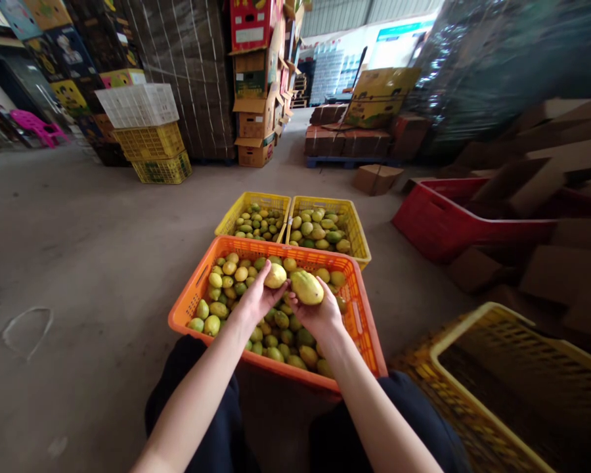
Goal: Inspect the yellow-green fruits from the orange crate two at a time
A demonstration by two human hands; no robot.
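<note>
The fingers of the left hand (pixel 259 297) are wrapped around a rounded yellow fruit (pixel 276 276); those of the right hand (pixel 326 314) grip a larger yellow-green fruit (pixel 306 288) (visibly longer). Both fruits are held over an orange plastic crate (pixel 368 323) of similar fruit. Beyond it, two yellow crates (pixel 358 235) of fruit stand on the floor (pixel 103 263).

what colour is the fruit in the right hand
The fruit in the right hand is yellow with a greenish tinge, as the head view shows.
</note>
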